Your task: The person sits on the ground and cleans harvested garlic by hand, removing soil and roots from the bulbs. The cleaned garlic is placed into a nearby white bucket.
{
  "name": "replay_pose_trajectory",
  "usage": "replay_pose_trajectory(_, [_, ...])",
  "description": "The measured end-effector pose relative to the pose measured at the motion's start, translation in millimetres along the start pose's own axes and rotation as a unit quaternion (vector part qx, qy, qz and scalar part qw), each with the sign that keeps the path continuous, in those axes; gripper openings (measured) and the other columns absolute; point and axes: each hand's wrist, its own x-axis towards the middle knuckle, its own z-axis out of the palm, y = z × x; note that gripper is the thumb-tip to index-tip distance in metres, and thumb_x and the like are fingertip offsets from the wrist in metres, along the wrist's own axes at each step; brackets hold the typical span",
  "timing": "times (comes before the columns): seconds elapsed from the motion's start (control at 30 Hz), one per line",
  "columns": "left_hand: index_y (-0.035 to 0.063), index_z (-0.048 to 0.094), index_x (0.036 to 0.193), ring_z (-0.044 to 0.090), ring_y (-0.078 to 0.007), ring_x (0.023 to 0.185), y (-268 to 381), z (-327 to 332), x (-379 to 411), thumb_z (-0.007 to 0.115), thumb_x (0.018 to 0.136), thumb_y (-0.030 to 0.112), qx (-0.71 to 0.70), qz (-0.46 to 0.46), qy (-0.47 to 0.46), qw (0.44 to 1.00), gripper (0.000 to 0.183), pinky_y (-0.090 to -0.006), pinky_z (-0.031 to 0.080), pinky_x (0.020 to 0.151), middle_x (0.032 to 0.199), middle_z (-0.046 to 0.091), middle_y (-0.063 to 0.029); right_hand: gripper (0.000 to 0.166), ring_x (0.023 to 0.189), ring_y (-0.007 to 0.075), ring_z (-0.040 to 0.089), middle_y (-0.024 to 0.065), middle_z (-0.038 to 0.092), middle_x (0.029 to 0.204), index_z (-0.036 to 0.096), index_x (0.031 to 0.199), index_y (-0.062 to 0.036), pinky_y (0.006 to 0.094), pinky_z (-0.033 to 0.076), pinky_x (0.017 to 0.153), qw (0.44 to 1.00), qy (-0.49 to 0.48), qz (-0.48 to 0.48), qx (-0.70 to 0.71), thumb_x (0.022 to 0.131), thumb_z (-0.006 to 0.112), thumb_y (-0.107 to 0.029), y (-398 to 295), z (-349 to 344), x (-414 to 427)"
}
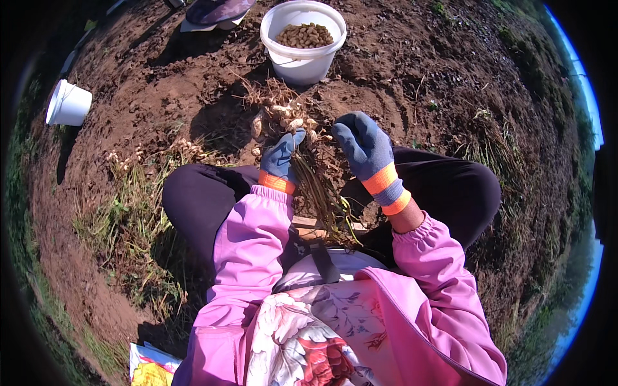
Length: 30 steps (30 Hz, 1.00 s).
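In a blue-grey work glove with an orange cuff, my left hand grips a pulled peanut plant by its stems. The plant's roots point away from me, and several peanut pods hang among them. My right hand, gloved alike, is raised just right of the pods with its fingers curled; whether a pod is between them cannot be told. Beyond both hands a white plastic bucket stands on the soil, partly filled with loose peanuts in the shell.
Pulled peanut plants lie heaped at my left, with more stalks at the right. A second white bucket is at the far left. Near the top left is a dark patterned seat-like pad. A printed bag lies at bottom left.
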Motion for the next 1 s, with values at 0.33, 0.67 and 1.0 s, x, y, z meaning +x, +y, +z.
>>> replay_pose_trajectory(0.33, [-0.0043, 0.051, 0.106, 0.058, -0.0178, 0.076, -6, -29, 14, 0.049, 0.086, 0.017, 0.043, -0.008, -0.178, 0.983, 0.029, -0.0283, 0.049, 0.068, 0.092, 0.059, -0.0104, 0.034, 0.060, 0.0164, 0.052, 0.0099, 0.055, 0.070, 0.047, 0.085, 0.0005, 0.0282, 0.044, 0.057, 0.998, -0.024, 0.044, 0.033, 0.074, 0.066, -0.026, 15, 31, 5])
replay_pose_trajectory(0.67, [-0.0035, 0.057, 0.094, 0.056, -0.0166, 0.081, -6, -41, 21, 0.050, 0.085, 0.012, -0.020, -0.056, -0.206, 0.977, 0.019, -0.0265, 0.044, 0.076, 0.087, 0.059, -0.0090, 0.019, 0.068, 0.0045, 0.042, -0.0021, 0.047, 0.074, 0.047, 0.085, -0.0021, 0.0188, 0.038, 0.060, 0.987, -0.091, 0.074, 0.112, 0.078, 0.062, -0.010, 23, 29, 7])
replay_pose_trajectory(1.0, [-0.0050, 0.056, 0.096, 0.057, -0.0222, 0.087, 1, -21, 8, 0.047, 0.081, 0.010, 0.120, 0.016, -0.158, 0.980, 0.023, -0.0318, 0.047, 0.076, 0.094, 0.059, -0.0146, 0.017, 0.068, 0.0042, 0.044, -0.0031, 0.048, 0.076, 0.049, 0.091, -0.0039, 0.0178, 0.038, 0.059, 0.925, -0.127, 0.129, 0.333, 0.077, 0.058, -0.006, 13, 11, 5])
